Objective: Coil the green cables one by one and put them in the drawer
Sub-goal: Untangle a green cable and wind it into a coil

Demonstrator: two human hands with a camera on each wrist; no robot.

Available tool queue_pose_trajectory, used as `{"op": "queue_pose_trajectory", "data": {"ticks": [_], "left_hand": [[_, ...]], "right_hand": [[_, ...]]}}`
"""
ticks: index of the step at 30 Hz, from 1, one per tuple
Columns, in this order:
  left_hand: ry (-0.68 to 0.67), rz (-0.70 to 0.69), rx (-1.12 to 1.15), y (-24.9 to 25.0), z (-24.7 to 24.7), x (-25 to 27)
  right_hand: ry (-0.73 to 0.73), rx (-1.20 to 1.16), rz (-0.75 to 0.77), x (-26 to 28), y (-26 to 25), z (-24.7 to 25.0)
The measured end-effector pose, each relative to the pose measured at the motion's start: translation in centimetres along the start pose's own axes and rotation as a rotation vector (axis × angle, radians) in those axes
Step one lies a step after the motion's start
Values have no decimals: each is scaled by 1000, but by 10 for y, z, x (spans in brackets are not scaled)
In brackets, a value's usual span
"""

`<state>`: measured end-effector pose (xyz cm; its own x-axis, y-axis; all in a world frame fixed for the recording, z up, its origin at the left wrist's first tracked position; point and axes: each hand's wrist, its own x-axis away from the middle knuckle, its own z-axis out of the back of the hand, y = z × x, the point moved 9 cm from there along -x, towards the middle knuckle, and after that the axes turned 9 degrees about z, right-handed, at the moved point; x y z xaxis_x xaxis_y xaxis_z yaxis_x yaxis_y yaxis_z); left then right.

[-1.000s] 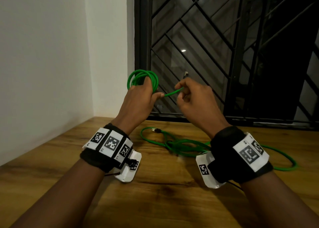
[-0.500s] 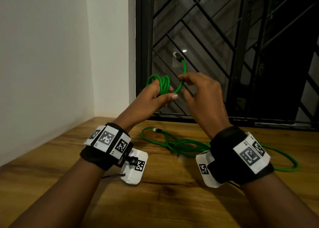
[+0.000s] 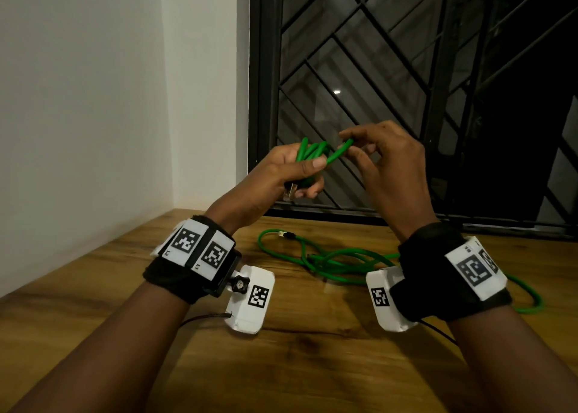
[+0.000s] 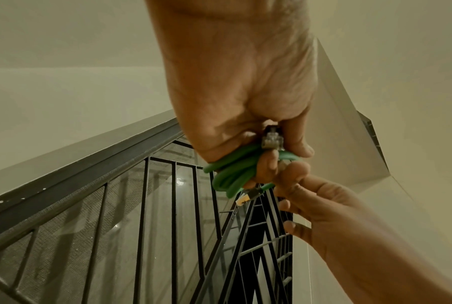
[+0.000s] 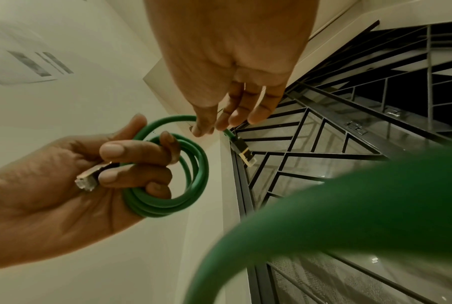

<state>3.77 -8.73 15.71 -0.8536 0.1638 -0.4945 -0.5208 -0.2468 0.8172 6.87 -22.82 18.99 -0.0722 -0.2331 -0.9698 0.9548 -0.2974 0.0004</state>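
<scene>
My left hand is raised above the table and grips a coiled green cable in several loops. One clear plug sticks out below its fingers. My right hand pinches the cable's free end just behind the black-and-clear plug, close to the coil. More loose green cable lies tangled on the wooden table under both hands. A blurred green strand crosses close to the right wrist camera. No drawer is in view.
A white wall stands at the left. A dark window with a black metal grille runs along the table's far edge. Bare wood lies between my forearms and toward the near edge.
Both hands have dropped lower and closer together. The free end, held up high by my right hand half a second ago, now lies beside the coil, which is tighter.
</scene>
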Motion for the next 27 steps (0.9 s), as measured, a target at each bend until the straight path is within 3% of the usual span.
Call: {"op": "queue_pose_trajectory", "data": {"ticks": [11,17,23,27], "left_hand": [[17,-50,181,12,7,4],[-29,-53,259,13,4,4],[-99,35,372,2,-2,7],[-144,40,513,5,-1,9]], "right_hand": [[-79,84,-198,-9,-15,18],[-42,48,-122,-16,-24,21],[-118,24,11,-12,-9,2],[-173,-51,-30,-7,4,-11]]}}
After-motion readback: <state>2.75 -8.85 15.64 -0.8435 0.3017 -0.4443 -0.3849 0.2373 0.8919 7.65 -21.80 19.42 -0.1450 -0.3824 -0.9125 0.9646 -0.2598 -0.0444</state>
